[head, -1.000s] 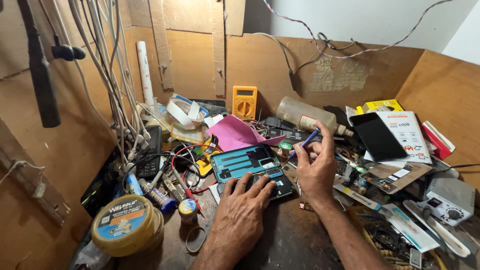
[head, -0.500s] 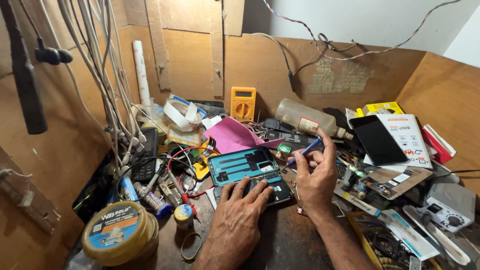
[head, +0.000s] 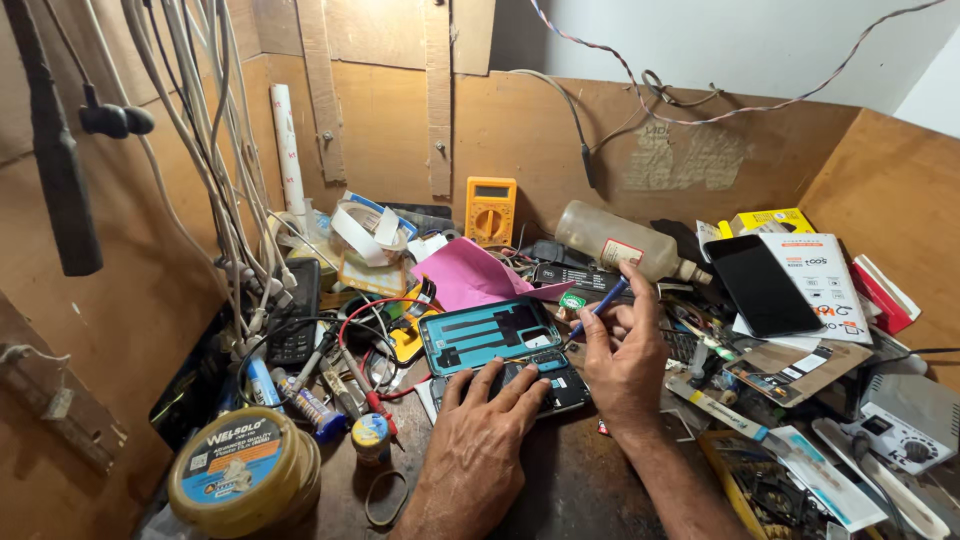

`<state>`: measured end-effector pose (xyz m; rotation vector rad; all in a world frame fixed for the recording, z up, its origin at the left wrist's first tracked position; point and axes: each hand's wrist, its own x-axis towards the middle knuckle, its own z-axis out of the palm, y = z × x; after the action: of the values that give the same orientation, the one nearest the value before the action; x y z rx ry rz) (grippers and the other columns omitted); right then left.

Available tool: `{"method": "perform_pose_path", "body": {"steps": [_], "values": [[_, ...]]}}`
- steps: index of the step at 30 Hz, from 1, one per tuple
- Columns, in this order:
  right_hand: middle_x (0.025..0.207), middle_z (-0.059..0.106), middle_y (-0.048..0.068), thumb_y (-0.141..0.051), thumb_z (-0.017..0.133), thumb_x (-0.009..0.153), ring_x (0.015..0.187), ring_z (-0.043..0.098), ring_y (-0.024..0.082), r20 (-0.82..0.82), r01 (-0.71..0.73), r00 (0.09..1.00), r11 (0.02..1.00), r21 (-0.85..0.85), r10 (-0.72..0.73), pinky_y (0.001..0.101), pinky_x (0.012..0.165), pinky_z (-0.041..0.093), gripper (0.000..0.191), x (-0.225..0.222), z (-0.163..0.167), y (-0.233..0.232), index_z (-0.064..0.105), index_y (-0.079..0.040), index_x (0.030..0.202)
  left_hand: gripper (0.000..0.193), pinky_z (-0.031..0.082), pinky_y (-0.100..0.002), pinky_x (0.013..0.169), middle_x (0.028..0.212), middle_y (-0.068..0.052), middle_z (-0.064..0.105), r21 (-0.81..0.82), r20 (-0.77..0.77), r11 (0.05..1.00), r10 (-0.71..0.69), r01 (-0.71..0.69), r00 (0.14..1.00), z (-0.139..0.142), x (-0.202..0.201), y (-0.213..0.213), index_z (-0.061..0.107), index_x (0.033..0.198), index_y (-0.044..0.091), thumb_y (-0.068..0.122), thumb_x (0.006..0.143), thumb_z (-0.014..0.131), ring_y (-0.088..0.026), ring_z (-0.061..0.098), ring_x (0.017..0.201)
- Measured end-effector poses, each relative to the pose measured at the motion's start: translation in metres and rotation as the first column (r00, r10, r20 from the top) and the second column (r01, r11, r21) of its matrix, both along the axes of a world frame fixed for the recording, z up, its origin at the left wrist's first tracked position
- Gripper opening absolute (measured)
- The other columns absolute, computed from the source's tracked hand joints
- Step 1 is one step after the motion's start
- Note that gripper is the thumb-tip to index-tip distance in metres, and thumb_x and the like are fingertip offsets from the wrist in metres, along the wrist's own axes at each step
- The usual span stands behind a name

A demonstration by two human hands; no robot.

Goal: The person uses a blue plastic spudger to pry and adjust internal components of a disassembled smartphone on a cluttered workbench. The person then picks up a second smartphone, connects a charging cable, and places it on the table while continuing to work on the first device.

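The right hand [head: 625, 365] pinches a thin blue tool [head: 598, 309] between thumb and fingertips, its tip angled down toward the opened phone [head: 500, 350], whose teal inner frame faces up. The left hand [head: 478, 440] lies flat, fingers spread, pressing the phone's near end. Just behind the tool lie a pink sheet [head: 470, 278] and a toppled plastic bottle [head: 620, 242]; farther back stands a yellow multimeter [head: 491, 210].

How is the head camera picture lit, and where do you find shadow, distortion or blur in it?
Head view: even, soft light with no harsh glare; shadow pools under the left hand and right hand on the dark bench; wide-angle lens bends the hanging cables at the left edge; the opened phone is sharp, the solder-paste tin slightly soft.
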<state>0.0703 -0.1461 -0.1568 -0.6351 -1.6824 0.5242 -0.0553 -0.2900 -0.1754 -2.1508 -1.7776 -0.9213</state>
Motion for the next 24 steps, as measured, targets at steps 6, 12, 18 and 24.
{"method": "perform_pose_path", "body": {"steps": [6, 12, 18, 24], "values": [[0.09, 0.076, 0.009, 0.002, 0.065, 0.095, 0.084, 0.075, 0.013, 0.029, 0.001, 1.0, 0.999, 0.053, -0.003, 0.0267, 0.071, 0.061, 0.062, 0.0, 0.0012, -0.0028, 0.041, -0.006, 0.152, 0.061, 0.03, -0.051, 0.109, 0.14, -0.013, 0.06, 0.016, 0.02, 1.0, 0.002, -0.002, 1.0, 0.0006, 0.0006, 0.0003, 0.063, 0.131, 0.003, -0.004, 0.07, 0.062, -0.037, 0.047, 0.134], [0.087, 0.075, 0.008, 0.001, 0.067, 0.096, 0.08, 0.074, 0.011, 0.034, 0.017, 0.999, 1.0, 0.019, -0.018, 0.0261, 0.067, 0.059, 0.06, -0.0015, 0.001, -0.0026, 0.043, -0.01, 0.151, 0.059, 0.03, -0.052, 0.109, 0.141, -0.012, 0.061, 0.043, 0.025, 0.999, 0.006, -0.008, 1.0, 0.0007, 0.0011, -0.0008, 0.064, 0.131, 0.004, -0.003, 0.072, 0.062, -0.038, 0.047, 0.134], [0.089, 0.076, 0.007, 0.0, 0.069, 0.095, 0.08, 0.073, 0.011, -0.005, -0.03, 1.0, 0.999, 0.036, 0.03, 0.0254, 0.07, 0.06, 0.06, -0.0044, -0.0008, -0.0035, 0.044, -0.009, 0.15, 0.061, 0.029, -0.053, 0.11, 0.14, -0.012, 0.06, 0.024, 0.023, 1.0, 0.006, -0.007, 1.0, -0.0004, 0.0013, -0.0006, 0.063, 0.131, 0.005, -0.002, 0.07, 0.062, -0.038, 0.046, 0.135], [0.089, 0.074, 0.007, 0.001, 0.07, 0.095, 0.08, 0.069, 0.009, -0.02, -0.067, 0.997, 0.995, 0.069, 0.068, 0.0252, 0.071, 0.058, 0.06, -0.0071, -0.002, -0.0053, 0.046, -0.009, 0.149, 0.06, 0.029, -0.052, 0.11, 0.14, -0.011, 0.06, 0.029, 0.014, 0.999, 0.027, -0.027, 1.0, -0.0019, 0.0021, 0.0015, 0.064, 0.13, 0.006, -0.002, 0.071, 0.062, -0.037, 0.047, 0.134]]}}
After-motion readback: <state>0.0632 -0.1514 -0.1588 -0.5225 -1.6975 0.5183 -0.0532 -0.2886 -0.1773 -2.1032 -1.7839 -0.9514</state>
